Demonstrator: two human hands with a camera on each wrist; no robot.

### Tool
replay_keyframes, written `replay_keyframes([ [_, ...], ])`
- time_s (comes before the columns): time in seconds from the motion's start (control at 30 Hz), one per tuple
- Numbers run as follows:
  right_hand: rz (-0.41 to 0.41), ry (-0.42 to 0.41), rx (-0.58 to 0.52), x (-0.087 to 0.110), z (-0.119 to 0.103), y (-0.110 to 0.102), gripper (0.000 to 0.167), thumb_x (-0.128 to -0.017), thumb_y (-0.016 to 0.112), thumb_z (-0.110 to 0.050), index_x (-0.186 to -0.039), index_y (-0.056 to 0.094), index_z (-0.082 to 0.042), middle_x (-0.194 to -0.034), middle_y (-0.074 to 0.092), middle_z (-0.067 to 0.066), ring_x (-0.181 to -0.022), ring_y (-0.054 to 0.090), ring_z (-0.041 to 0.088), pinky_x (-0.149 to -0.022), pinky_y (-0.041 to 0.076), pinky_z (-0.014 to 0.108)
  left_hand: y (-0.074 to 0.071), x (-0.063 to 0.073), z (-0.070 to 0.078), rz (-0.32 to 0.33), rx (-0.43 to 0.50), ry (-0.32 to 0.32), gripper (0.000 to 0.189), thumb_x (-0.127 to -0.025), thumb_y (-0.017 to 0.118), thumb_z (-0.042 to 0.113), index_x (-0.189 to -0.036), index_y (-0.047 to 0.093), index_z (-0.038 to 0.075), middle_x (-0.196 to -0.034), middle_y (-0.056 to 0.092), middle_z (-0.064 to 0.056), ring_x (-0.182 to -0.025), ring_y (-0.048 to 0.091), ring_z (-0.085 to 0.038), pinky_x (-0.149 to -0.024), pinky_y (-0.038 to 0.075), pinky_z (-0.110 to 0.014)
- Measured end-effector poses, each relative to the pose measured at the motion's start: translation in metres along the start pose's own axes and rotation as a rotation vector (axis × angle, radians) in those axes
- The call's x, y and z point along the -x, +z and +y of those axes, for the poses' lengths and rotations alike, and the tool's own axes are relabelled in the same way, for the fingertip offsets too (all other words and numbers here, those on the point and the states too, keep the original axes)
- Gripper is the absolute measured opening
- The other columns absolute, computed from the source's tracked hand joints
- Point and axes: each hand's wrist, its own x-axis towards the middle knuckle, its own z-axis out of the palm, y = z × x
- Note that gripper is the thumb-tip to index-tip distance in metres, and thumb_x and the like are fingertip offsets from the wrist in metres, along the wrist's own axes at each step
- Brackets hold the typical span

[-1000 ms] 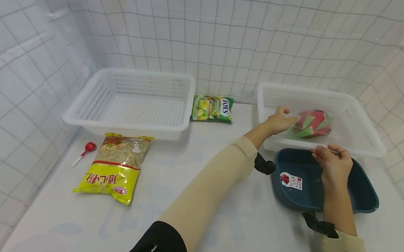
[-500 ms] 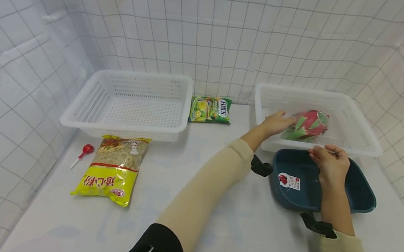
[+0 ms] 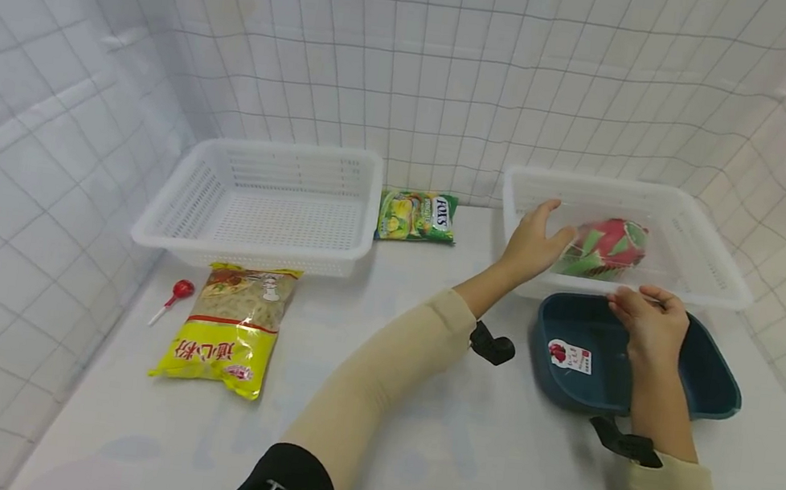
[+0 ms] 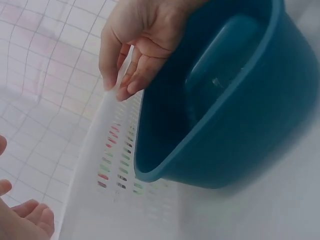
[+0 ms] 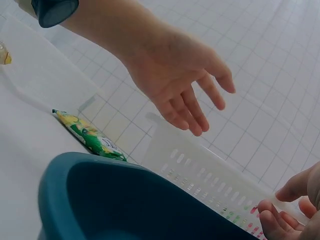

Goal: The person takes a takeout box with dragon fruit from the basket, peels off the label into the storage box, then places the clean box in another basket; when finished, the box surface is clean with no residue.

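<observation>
A red and green dragon fruit (image 3: 611, 246) lies in the right white basket (image 3: 699, 268). My left hand (image 3: 534, 245) is over that basket's left end, beside the fruit, fingers spread and holding nothing; the right wrist view shows this left hand (image 5: 175, 80) above the rim. My right hand (image 3: 655, 335) reaches over a dark blue basin (image 3: 604, 374) and pinches the basket's front rim. From the left wrist view, the right hand's (image 4: 145, 40) thumb and fingers are on either side of the rim, with the basin (image 4: 225, 140) close below.
Another white basket (image 3: 280, 216) stands at the left. A green snack packet (image 3: 416, 217) lies between the baskets. Nearer the front left are a yellow pasta bag (image 3: 234, 328) and a red lollipop (image 3: 176, 295). Grid-patterned sheeting (image 3: 458, 58) encloses the table's back and sides.
My left hand has drawn back left from the dragon fruit and its fingers have spread. The fruit, blurred in motion earlier, now rests in the basket. My right hand has stayed put.
</observation>
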Motion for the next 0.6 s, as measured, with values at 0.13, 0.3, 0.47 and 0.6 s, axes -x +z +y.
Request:
replay_keyframes([
  [0.13, -0.026, 0.002, 0.024, 0.001, -0.003, -0.002, 0.038, -0.079, 0.067, 0.019, -0.1, 0.042, -0.001, -0.069, 0.063, 0.01, -0.055, 0.068, 0.02, -0.053, 0.056, 0.027, -0.008, 0.01, 0.003, -0.037, -0.016, 0.02, 0.053, -0.1, 0.052, 0.029, -0.148, 0.039, 0.011, -0.14, 0.049, -0.01, -0.122, 0.053, -0.021, -0.095, 0.045, -0.029],
  [0.3, -0.044, -0.006, 0.15, 0.001, -0.008, -0.004, 0.036, -0.082, 0.068, 0.012, -0.102, 0.041, -0.002, -0.069, 0.065, 0.005, -0.056, 0.068, 0.015, -0.055, 0.056, 0.025, -0.019, 0.024, 0.008, -0.087, -0.039, 0.085, 0.052, -0.1, 0.051, 0.027, -0.147, 0.04, 0.009, -0.131, 0.053, -0.014, -0.113, 0.057, -0.019, -0.087, 0.047, -0.024],
  [0.47, -0.033, -0.021, 0.399, 0.001, -0.012, -0.008, 0.032, -0.087, 0.071, -0.006, -0.103, 0.044, -0.009, -0.068, 0.067, -0.003, -0.055, 0.067, 0.011, -0.054, 0.054, 0.021, -0.031, 0.039, 0.007, -0.137, -0.039, 0.116, 0.051, -0.1, 0.051, 0.027, -0.146, 0.04, 0.008, -0.128, 0.055, -0.015, -0.111, 0.058, -0.019, -0.086, 0.047, -0.024],
  [0.6, -0.018, -0.071, 0.663, 0.002, -0.015, -0.012, 0.027, -0.09, 0.07, -0.019, -0.102, 0.047, -0.015, -0.063, 0.065, -0.011, -0.052, 0.065, 0.007, -0.052, 0.052, 0.018, -0.038, 0.051, 0.002, -0.183, -0.062, 0.132, 0.051, -0.1, 0.051, 0.027, -0.146, 0.04, 0.008, -0.13, 0.054, -0.015, -0.111, 0.057, -0.019, -0.086, 0.047, -0.024],
])
